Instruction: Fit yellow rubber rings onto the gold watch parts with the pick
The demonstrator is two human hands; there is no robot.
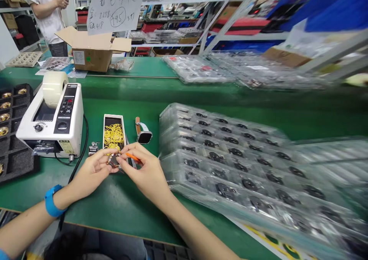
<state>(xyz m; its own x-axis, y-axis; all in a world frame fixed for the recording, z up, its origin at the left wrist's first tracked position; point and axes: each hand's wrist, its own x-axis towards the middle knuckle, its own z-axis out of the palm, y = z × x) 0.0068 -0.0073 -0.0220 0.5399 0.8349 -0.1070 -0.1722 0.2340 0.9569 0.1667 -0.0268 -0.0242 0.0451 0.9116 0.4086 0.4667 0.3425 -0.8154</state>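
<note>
My left hand (96,171) is closed around the edge of a small round watch case (113,160), dark in the middle with a gold-coloured rim. From the other side, my right hand (145,168) pinches a slim orange tool (133,158), and its fingertips touch the case. The tool's working end is hidden by the fingers. Just beyond both hands lies an open box (123,125) of thin yellow rings (113,134). A small metal tally counter (93,148) stands beside my left fingers. Behind my right hand rests a wristwatch (144,136) with a light strap.
A white tape dispenser (67,118) stands at left, its black cable (83,152) running beside my left forearm. A foam tray (21,145) holds gold rings. Stacked clear trays (230,164) of dark parts fill the right. An open carton (92,56) and a person (48,16) are behind.
</note>
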